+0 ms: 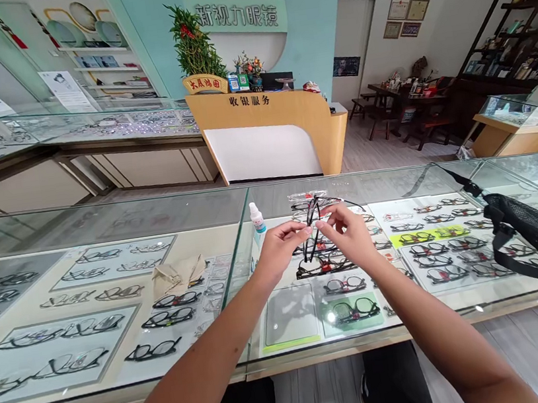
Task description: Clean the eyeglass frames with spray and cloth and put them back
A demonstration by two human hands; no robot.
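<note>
Above the glass counter I hold a pair of dark-framed eyeglasses [314, 212], turned nearly edge-on, with one temple reaching out to the right. My left hand [280, 246] pinches the frame from the left between thumb and fingers. From the other side my right hand [348, 234] closes on it, its fingertips close to the left ones. The fingers partly hide the frame's middle. Just left of the hands, a small white bottle [257, 220] with a blue label stands upright on the glass. A beige cloth [178, 275] lies crumpled further left.
Under the glass top [291, 358] lie rows of eyeglasses, among them a pair on a green card [357, 310]. A black mesh bag [537, 237] with straps rests on the counter's right. Beyond it stand a wooden cashier desk [260, 106] and another display counter [113, 126].
</note>
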